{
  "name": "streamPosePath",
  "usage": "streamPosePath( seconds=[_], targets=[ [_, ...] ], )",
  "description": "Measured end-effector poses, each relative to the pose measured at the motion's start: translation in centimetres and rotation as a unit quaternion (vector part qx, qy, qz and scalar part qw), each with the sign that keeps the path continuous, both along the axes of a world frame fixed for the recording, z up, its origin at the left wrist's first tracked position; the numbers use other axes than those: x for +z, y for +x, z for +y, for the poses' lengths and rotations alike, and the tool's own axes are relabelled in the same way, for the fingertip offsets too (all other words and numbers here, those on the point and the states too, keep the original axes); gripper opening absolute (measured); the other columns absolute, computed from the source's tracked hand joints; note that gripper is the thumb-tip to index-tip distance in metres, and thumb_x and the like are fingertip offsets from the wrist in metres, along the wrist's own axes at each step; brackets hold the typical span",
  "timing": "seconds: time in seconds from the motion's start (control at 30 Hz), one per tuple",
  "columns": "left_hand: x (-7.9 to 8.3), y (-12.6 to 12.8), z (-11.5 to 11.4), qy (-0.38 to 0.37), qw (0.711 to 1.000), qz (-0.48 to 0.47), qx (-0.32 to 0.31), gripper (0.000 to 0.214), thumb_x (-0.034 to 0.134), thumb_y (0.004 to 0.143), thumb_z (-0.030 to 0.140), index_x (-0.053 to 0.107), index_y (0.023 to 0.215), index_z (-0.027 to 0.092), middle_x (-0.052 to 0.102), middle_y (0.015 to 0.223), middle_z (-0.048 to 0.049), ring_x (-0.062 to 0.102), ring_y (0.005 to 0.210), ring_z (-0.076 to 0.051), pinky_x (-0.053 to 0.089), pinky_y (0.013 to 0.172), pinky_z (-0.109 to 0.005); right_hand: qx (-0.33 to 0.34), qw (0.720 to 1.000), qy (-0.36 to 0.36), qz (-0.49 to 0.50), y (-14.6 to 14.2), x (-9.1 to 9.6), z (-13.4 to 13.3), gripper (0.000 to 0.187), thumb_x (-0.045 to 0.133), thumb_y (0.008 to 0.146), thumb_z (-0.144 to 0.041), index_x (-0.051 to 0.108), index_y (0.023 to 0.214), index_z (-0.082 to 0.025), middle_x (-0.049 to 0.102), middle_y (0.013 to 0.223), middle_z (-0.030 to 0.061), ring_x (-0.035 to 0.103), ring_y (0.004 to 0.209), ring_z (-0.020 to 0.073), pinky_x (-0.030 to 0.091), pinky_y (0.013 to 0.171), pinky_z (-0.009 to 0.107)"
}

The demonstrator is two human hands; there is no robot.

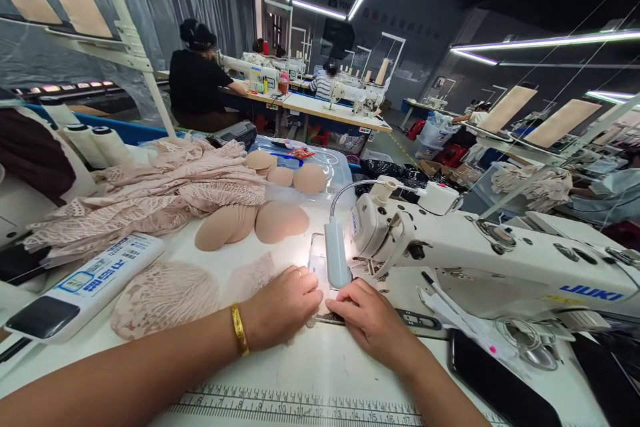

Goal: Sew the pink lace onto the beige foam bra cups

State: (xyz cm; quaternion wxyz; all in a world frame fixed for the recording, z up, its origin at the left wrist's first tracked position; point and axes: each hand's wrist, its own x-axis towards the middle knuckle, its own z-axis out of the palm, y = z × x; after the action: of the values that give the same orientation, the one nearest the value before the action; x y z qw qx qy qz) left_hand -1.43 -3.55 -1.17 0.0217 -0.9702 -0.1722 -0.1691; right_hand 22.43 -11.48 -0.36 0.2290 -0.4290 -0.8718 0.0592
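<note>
My left hand [285,303], with a gold bangle at the wrist, is closed with its fingertips pinching the edge of a pale lace piece [253,273] on the table. My right hand [373,320] rests close by, thumb and fingers bent down onto the light fabric [326,303] by the needle area. A small grey lamp [337,257] on a bent neck hangs just above both hands and hides part of the needle area. The white sewing machine [480,260] stands to the right. A lace cup-shaped piece [163,297] lies left of my left hand.
Tan oval pads [283,220] lie behind my hands, with more on a clear plastic bin lid [340,167]. Heaped lace fabric [165,180] fills the back left. A white boxy device [90,287] is at left, a phone [500,380] at right, a printed ruler [300,407] in front. People sit at other machines.
</note>
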Motion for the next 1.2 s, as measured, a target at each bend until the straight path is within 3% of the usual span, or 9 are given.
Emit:
streamPosePath(
  seconds=[0.53, 0.73, 0.93, 1.2],
  targets=[
    [0.6, 0.8, -0.1, -0.01, 0.998, -0.054, -0.017, 0.018, 0.056, 0.093, 0.012, 0.054, 0.076, 0.018, 0.06, 0.081, -0.0032, 0.048, 0.071, -0.02, 0.037, 0.067, -0.035, -0.023, 1.0, -0.005, 0.016, 0.0, -0.9, 0.2, 0.037, 0.05, 0.097, -0.005, 0.063, 0.127, -0.022, 0.064, 0.096, 0.0068, 0.055, 0.085, 0.0231, 0.049, 0.073, 0.033],
    [0.5, 1.3, 1.4, -0.017, 0.998, -0.048, -0.044, 0.013, 0.059, 0.092, 0.016, 0.059, 0.079, 0.018, 0.065, 0.084, -0.0046, 0.055, 0.076, -0.022, 0.042, 0.071, -0.035, -0.059, 0.998, -0.013, 0.025, -0.1, -1.3, 0.5, 0.034, 0.045, 0.1, -0.008, 0.066, 0.122, -0.024, 0.063, 0.095, 0.0061, 0.06, 0.085, 0.023, 0.05, 0.071, 0.032],
    [0.2, 2.2, 3.5, -0.012, 0.992, -0.084, -0.093, 0.009, 0.059, 0.093, 0.019, 0.068, 0.095, 0.019, 0.074, 0.1, -0.0089, 0.066, 0.09, -0.026, 0.049, 0.085, -0.038, -0.096, 0.995, -0.012, 0.027, 0.3, -2.1, 0.8, 0.036, 0.044, 0.1, -0.009, 0.066, 0.124, -0.026, 0.067, 0.101, 0.0066, 0.063, 0.09, 0.0247, 0.049, 0.066, 0.032],
    [-0.1, 2.5, 4.4, -0.001, 0.989, -0.101, -0.104, 0.012, 0.058, 0.095, 0.022, 0.07, 0.095, 0.02, 0.075, 0.103, -0.0078, 0.065, 0.09, -0.025, 0.051, 0.084, -0.037, -0.121, 0.992, -0.004, 0.029, 0.6, -2.6, 0.9, 0.036, 0.045, 0.101, -0.013, 0.067, 0.126, -0.026, 0.069, 0.106, 0.0083, 0.066, 0.084, 0.0233, 0.047, 0.062, 0.032]
  ],
)
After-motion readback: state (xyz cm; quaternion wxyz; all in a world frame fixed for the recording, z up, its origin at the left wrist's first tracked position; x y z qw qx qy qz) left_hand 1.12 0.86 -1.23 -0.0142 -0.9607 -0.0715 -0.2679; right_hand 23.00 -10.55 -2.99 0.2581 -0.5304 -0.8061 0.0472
